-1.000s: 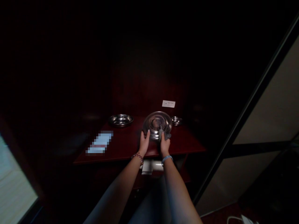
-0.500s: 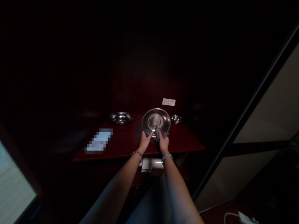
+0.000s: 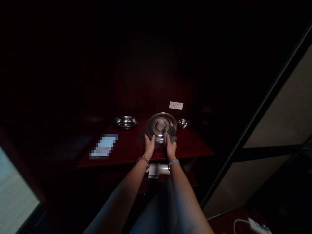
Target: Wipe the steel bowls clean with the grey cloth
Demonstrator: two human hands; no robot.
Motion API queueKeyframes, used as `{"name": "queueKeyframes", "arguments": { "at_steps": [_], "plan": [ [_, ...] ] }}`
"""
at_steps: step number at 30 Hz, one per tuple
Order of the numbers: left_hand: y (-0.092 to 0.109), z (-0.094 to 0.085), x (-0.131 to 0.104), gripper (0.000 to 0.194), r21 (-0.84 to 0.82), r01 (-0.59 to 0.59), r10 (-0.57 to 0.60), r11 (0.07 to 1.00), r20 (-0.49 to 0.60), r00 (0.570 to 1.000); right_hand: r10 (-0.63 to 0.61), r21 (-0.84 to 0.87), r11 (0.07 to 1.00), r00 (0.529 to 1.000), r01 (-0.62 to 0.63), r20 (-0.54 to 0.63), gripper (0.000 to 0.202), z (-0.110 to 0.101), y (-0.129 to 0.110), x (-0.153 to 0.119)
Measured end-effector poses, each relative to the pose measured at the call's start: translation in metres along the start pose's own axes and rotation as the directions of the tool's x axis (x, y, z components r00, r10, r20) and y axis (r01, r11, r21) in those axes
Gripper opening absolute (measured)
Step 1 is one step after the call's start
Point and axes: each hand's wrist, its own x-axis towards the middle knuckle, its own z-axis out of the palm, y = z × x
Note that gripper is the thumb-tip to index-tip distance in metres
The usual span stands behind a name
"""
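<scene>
A round metal plate [image 3: 158,125] is held up, tilted, above the dark red desk [image 3: 126,151]. My left hand [image 3: 149,145] grips its lower left rim, thumb on the face. At the lower right rim, my right hand [image 3: 171,146] is closed on a grey cloth [image 3: 166,137], which lies against the plate. To the left on the desk sits a wide metal dish [image 3: 126,122]. Smaller metal bowls [image 3: 184,123] stand behind the plate on the right.
A pixelated flat item [image 3: 104,146] lies on the left of the desk. On the back wall is a white socket [image 3: 176,105]. White objects [image 3: 158,170] show below the desk edge. A power strip [image 3: 258,226] with a cable is at the lower right.
The plate has shifted slightly left and turned a little. My left hand has moved slightly left and down along its rim, and my right hand, with the cloth, has barely moved.
</scene>
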Motion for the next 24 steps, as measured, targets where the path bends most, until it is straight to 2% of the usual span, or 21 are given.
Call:
{"name": "queueKeyframes", "arguments": {
  "at_steps": [5, 9, 12, 17, 21, 24],
  "plan": [
    [0.006, 0.002, 0.000, 0.043, -0.026, -0.008, 0.009, 1.000, 0.030, 1.000, -0.007, 0.018, 1.000, 0.999, 0.008, -0.036, 0.050, 0.001, 0.002, 0.001],
    [0.012, 0.003, -0.003, 0.045, -0.037, 0.008, -0.007, 0.999, 0.030, 1.000, -0.012, 0.007, 1.000, 0.999, 0.013, -0.031, 0.052, 0.000, 0.002, 0.001],
    [0.012, 0.002, -0.005, 0.050, -0.012, 0.008, -0.007, 1.000, 0.099, 0.995, 0.006, -0.015, 1.000, 0.999, -0.006, -0.036, 0.054, -0.002, 0.001, 0.001],
    [0.007, 0.003, -0.006, 0.062, -0.009, -0.032, 0.033, 0.999, 0.209, 0.977, 0.021, 0.010, 1.000, 0.999, -0.021, -0.047, 0.054, -0.005, 0.000, 0.001],
    [-0.001, 0.004, -0.002, 0.055, 0.012, -0.024, 0.020, 1.000, 0.265, 0.964, 0.018, 0.064, 0.998, 1.000, -0.018, -0.001, 0.054, -0.004, 0.001, 0.001],
    [-0.006, 0.003, 0.000, 0.047, -0.002, -0.004, 0.005, 1.000, 0.256, 0.967, -0.003, 0.105, 0.994, 0.999, -0.001, 0.041, 0.054, -0.003, 0.003, 0.002]
  ]
}}
